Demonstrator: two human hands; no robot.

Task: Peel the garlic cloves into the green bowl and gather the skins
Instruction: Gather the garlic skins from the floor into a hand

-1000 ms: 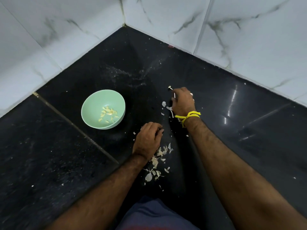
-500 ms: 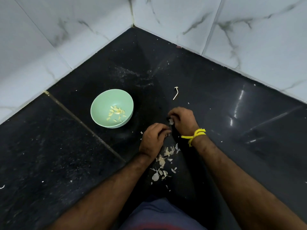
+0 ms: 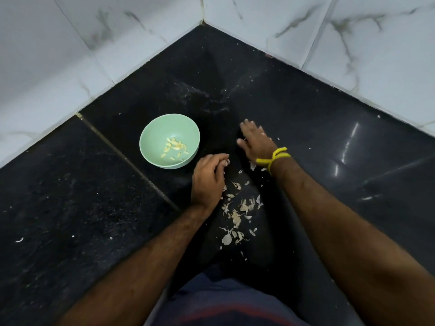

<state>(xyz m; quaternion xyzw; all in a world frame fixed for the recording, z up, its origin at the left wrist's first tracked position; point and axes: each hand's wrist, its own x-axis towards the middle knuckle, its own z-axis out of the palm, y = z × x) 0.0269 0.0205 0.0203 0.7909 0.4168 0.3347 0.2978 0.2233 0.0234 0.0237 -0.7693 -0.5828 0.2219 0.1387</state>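
**Black stone, pale skins: a sweep is set up toward the pile**

Black polished countertop (image 3: pixel 306 128) runs into a corner of white marbled tiles (image 3: pixel 70 55), and everything the task concerns sits in the middle of it. The right hand (image 3: pixel 255 143), a yellow thread (image 3: pixel 273 157) tied at its wrist, lies flat and low on the stone with its fingers straight and slightly spread, holding nothing. The scattered garlic skins (image 3: pixel 237 214) lie nearer the person than that hand, in a loose strip whose long axis runs from just beside the wrist back toward the body. A few stray flakes sit beside the right hand's fingers and wrist. Gathering them looks like a matter of drawing the flat palm back toward the body, into the main pile.

The left hand (image 3: pixel 208 178) is the nearer of the two to the pile, touching its upper edge. Its fingers are curled in, and something pale shows at the fingertips; I judge it to be a pinched skin or clove, though it is too small to tell which.

The green bowl (image 3: pixel 150 137) stands upright just left of the left hand, apart from the skins. It holds a small heap of peeled garlic cloves (image 3: pixel 175 148), low in the bottom.
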